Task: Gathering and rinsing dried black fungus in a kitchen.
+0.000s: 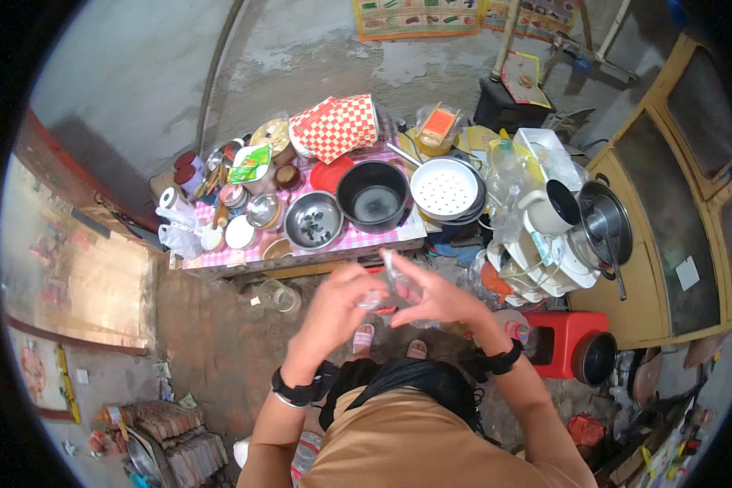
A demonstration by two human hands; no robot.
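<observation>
My left hand (348,299) is raised before my body, its fingers curled on clear crinkled plastic film (373,299). To its right, my right hand (436,293) has thumb and fingers spread, with a bit of clear film at its fingertips. Both hands are somewhat blurred. Beyond them, on the table with a pink checked cloth (268,247), stand a steel bowl (314,219) with dark pieces inside, a black pot (372,198) and a white perforated steamer tray (444,189) over a dark pan.
A red plate (331,174), jars and a red-checked cover (335,128) stand at the table's back. A white dish rack (549,262) with pans is at right, near a red stool (576,341). A clear plastic container (280,297) lies on the floor.
</observation>
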